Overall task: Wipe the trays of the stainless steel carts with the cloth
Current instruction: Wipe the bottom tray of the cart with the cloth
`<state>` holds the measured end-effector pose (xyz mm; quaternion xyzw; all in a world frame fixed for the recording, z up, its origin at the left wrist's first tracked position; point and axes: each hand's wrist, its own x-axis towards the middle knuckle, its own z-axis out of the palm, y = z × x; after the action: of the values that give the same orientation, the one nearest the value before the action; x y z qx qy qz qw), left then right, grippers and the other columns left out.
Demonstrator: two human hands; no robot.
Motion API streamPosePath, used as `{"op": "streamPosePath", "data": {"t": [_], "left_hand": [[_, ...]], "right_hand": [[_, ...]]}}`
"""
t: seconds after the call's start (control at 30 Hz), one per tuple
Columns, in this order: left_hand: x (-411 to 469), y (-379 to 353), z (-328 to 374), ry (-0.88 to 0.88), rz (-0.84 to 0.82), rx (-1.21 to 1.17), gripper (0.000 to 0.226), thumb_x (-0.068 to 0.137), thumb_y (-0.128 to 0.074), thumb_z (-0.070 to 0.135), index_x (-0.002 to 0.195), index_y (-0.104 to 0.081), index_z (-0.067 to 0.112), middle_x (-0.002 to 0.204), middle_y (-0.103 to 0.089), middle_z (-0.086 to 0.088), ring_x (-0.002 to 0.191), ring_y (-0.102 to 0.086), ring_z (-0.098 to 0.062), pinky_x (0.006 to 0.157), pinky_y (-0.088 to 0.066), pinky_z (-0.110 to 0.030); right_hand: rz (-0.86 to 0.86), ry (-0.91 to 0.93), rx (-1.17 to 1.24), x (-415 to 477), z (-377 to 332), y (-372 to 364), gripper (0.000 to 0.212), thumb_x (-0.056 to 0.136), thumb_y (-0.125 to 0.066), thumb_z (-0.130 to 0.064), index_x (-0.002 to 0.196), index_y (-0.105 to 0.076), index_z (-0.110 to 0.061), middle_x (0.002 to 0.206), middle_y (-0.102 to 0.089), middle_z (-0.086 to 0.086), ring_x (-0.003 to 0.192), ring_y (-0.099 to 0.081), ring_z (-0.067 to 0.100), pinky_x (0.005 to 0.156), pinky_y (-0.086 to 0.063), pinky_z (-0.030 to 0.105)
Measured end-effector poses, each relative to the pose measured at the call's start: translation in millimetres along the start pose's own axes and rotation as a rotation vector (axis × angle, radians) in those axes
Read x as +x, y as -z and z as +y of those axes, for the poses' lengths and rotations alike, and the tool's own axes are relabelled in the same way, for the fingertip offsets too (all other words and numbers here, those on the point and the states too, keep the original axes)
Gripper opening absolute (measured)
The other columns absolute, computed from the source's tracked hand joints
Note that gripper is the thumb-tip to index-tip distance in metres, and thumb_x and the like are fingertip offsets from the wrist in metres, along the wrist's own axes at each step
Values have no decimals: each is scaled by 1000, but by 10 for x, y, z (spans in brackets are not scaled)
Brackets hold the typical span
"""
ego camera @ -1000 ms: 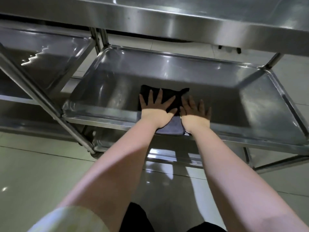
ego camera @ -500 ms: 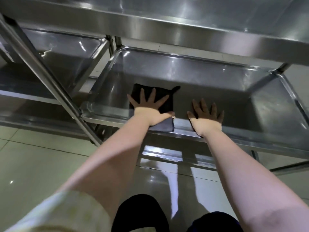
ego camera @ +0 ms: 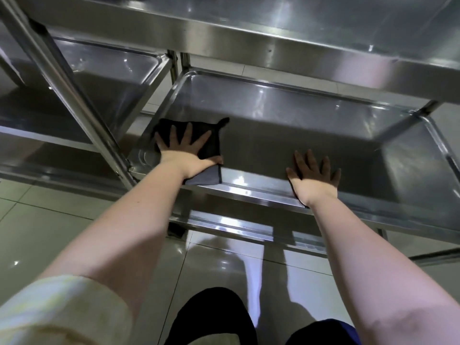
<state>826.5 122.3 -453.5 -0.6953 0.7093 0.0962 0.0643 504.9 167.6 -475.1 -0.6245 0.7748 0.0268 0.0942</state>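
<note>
Dark cloth lies under splayed left fingers; right fingers, spread, seemingly touch tray.

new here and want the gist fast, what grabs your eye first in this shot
The left hand presses flat, fingers spread, on a dark cloth near the front left corner of a shiny steel tray. The right hand lies flat on bare steel to its right, by the front rim.
</note>
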Motion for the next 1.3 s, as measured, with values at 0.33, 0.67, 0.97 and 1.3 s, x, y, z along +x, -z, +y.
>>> {"op": "streamPosePath", "data": {"t": [0.33, 0.67, 0.97, 1.3], "left_hand": [[-39, -108, 996, -223, 9, -73, 98, 58, -20, 101, 146, -2, 61, 164, 9, 10, 150, 10, -29, 112, 5, -67], [-140, 6, -408, 71, -24, -4, 96, 65, -13, 99, 147, 10, 55, 162, 18, 4, 148, 16, -34, 112, 12, -66], [-346, -113, 1185, -158, -76, -51, 96, 66, -18, 97, 148, 8, 55, 160, 26, 1, 144, 26, -39, 104, 14, -74], [-265, 30, -484, 104, -18, -87, 103, 52, -15, 104, 145, 4, 62, 162, 14, 10, 149, 14, -26, 115, 1, -63]], "right_hand": [[-20, 8, 21, 38, 69, 5, 62, 91, -21, -73, 148, -3, -57, 162, 5, -18, 150, 9, 28, 116, 9, 58], [-14, -5, 2, 64, 37, -26, 62, 91, -19, -73, 147, 1, -57, 162, 8, -18, 150, 11, 27, 116, 9, 58], [-21, -5, 21, 30, 42, 15, 63, 92, -21, -71, 149, -2, -55, 163, 6, -17, 150, 10, 27, 116, 9, 57], [-24, 4, 39, 19, 41, 19, 65, 89, -22, -74, 148, -2, -56, 162, 7, -19, 150, 10, 26, 116, 9, 57]]}}
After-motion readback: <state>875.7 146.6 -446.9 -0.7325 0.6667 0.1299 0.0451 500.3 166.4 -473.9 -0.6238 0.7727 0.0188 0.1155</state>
